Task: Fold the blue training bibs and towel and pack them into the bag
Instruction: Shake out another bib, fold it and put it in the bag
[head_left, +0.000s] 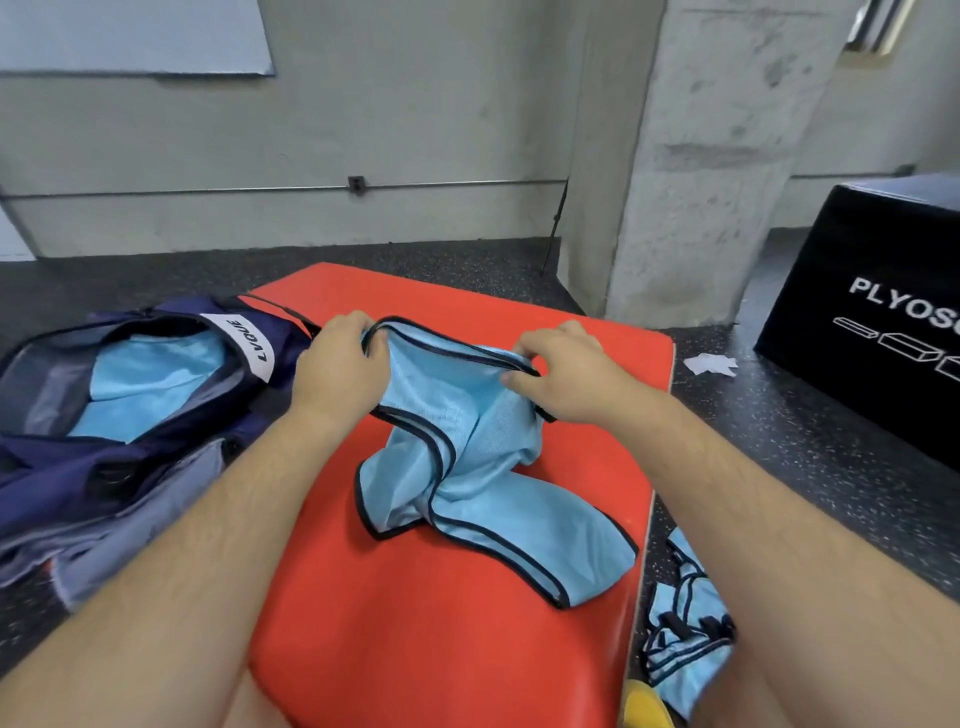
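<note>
Bag (119, 415) mouth unobstructed; plyo box (878, 317) well right.

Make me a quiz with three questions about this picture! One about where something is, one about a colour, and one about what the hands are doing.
1. Where is the navy bag? A on a chair; B left of the red mat; C hanging up.
2. What colour is the blue bib's edging? A black; B yellow; C white.
3. What do the left hand and right hand do? A lie flat; B zip something; C grip the bib.
Answers: B, it lies by the mat's left edge; A, black bands outline it; C, fingers curl on its edging.
</note>
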